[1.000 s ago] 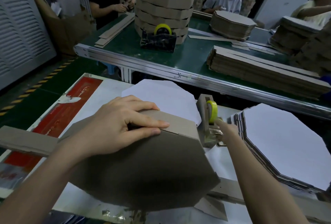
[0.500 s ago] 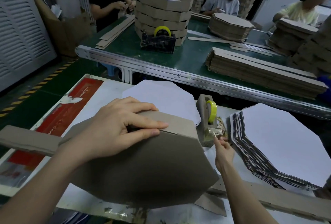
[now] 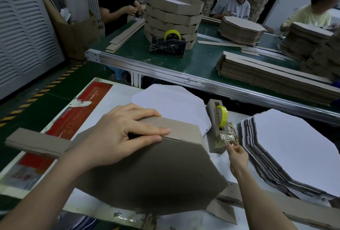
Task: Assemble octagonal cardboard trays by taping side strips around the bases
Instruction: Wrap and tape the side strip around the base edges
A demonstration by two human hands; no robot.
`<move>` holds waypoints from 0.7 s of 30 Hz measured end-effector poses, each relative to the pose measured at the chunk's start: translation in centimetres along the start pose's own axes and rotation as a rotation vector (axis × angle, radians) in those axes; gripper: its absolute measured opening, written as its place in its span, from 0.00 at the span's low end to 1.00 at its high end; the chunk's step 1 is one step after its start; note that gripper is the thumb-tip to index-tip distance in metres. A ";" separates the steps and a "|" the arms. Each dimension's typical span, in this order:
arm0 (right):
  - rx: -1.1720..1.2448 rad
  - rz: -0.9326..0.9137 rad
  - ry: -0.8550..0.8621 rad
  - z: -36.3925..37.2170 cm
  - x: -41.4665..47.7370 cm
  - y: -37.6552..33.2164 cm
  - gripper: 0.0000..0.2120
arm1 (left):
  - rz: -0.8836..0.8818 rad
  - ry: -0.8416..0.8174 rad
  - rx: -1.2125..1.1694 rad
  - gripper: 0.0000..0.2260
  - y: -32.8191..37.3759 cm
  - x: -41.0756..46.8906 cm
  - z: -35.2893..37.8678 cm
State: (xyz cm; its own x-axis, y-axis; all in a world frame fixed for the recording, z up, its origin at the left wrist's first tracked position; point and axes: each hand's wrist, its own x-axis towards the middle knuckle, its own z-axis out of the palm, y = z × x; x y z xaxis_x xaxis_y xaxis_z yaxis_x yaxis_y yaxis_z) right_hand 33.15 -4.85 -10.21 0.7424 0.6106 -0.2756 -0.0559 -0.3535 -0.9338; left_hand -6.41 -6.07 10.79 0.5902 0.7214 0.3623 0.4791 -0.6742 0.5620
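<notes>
Right hand (image 3: pixel 237 153), pulled back from the dispenser (image 3: pixel 218 132) near the tabletop's far edge, pinches tape (image 3: pixel 226 138); left hand (image 3: pixel 119 137) presses flat on the tray (image 3: pixel 147 174) seam.

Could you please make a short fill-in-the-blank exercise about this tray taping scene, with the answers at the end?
1. The tape roll in the near dispenser is ____ in colour.
2. The stack of white bases lies to the ____ of that dispenser.
3. The left hand presses the side strip onto the tray, while the right hand pinches ____ at the dispenser.
Answers: yellow; right; tape.
</notes>
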 end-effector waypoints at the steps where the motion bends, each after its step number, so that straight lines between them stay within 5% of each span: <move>1: -0.003 -0.007 -0.007 0.0 0.1 0.0 0.13 | -0.003 -0.002 0.001 0.13 -0.1 -0.1 -0.1; 17: -0.046 0.084 0.146 -0.1 1.0 0.6 0.14 | -0.018 -0.070 0.032 0.16 1.1 1.7 0.4; 21: -0.096 0.155 -0.005 0.7 -1.1 0.0 0.10 | -0.008 -0.058 0.047 0.17 0.9 1.9 0.4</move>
State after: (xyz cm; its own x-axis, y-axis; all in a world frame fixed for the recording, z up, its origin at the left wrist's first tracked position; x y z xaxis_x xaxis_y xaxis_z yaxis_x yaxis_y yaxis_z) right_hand 31.83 -5.05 -10.09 0.7266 0.5469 -0.4159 -0.1057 -0.5093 -0.8541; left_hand -4.64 -5.36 11.67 0.6221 0.7175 0.3133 0.5135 -0.6760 0.5285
